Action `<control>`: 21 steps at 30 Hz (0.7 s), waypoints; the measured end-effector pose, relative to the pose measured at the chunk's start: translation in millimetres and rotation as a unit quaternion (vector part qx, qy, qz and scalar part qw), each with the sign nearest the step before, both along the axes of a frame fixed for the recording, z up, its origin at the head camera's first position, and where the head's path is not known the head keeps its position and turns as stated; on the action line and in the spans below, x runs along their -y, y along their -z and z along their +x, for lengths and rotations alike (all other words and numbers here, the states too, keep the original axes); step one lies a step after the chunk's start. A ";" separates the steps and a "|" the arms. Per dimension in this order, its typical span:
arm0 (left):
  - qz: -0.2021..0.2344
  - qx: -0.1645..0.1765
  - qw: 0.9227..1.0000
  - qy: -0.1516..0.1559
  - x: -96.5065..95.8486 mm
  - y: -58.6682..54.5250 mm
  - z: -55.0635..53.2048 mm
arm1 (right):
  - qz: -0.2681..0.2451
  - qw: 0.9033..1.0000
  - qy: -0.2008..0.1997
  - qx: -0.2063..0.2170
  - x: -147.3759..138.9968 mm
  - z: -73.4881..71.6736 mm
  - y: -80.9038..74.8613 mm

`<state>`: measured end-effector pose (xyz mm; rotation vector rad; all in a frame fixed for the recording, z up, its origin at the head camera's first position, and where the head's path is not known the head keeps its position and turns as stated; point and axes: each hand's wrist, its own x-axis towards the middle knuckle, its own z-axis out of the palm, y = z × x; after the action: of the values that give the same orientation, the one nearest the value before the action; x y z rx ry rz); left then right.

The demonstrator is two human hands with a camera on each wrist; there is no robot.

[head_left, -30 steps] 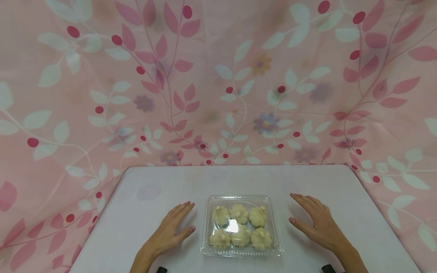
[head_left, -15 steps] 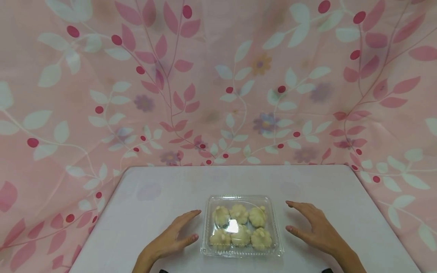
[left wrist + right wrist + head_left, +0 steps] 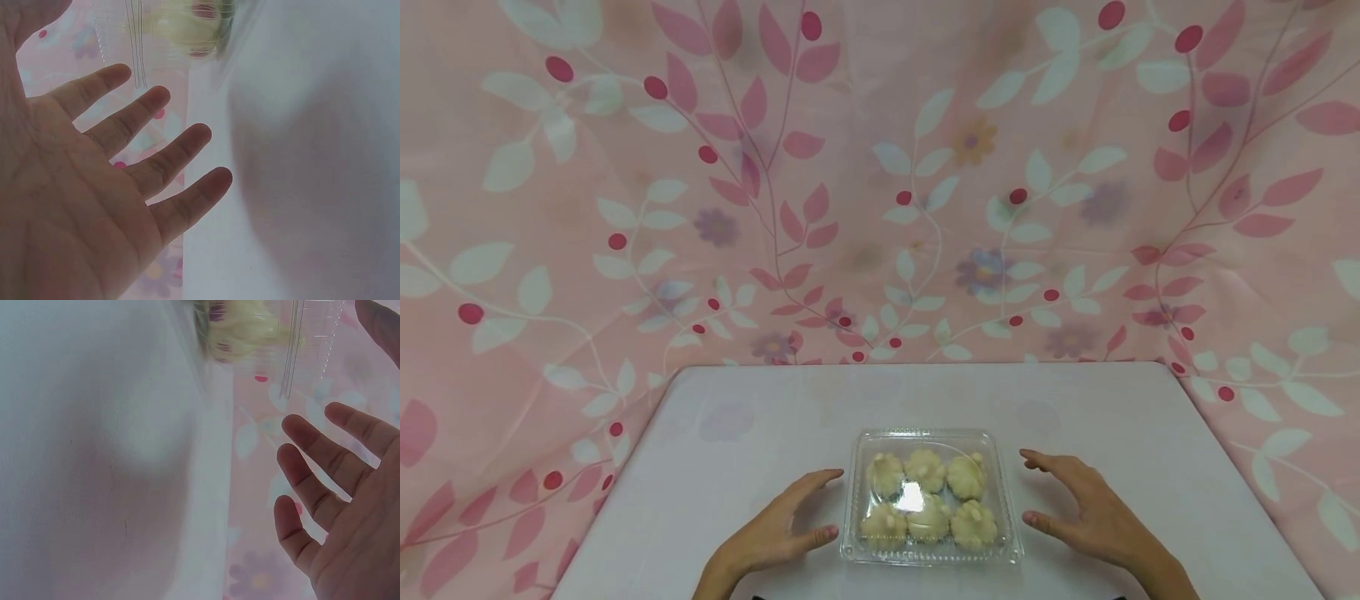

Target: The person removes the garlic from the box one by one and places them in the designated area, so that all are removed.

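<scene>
A clear plastic clamshell box (image 3: 932,553) with its lid down lies flat on the white table. Inside, in two rows, are several pale, ribbed garlic bulbs (image 3: 973,525); in the right wrist view a garlic bulb (image 3: 240,328) shows purple streaks. Just left of the box is my left hand (image 3: 775,529), fingers extended and thumb apart, holding nothing. My right hand (image 3: 1093,512) mirrors it on the other side, fingers slightly bent and fingertips a short gap from the box wall. Both palms face the box, and the left wrist view shows spread fingers (image 3: 181,156) with nothing between them.
The white table (image 3: 760,400) has rounded far corners. Behind and beside it hangs a pink cloth (image 3: 865,242) printed with leaves, berries and flowers. A bright reflection lies on the lid of the box.
Both hands have come inward and slightly nearer the person, closing in on the sides of the box. The box and its garlic bulbs have stayed in place.
</scene>
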<state>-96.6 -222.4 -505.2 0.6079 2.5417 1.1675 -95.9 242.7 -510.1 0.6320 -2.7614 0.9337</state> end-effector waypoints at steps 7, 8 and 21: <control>0.018 0.013 1.000 0.012 -0.9 -0.1 0.8 | -0.009 1.000 -0.015 0.001 4.8 4.9 0.4; 0.019 0.012 1.000 0.014 -1.1 -0.2 0.9 | -0.010 1.000 -0.015 0.002 5.2 5.4 0.3; 0.046 0.018 0.998 0.042 -4.2 -1.2 2.0 | -0.029 0.999 -0.038 0.019 10.0 9.4 -0.3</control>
<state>-94.6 -218.2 -504.0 0.7007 2.4187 1.2612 -86.6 232.6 -509.8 0.7207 -2.7499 1.0468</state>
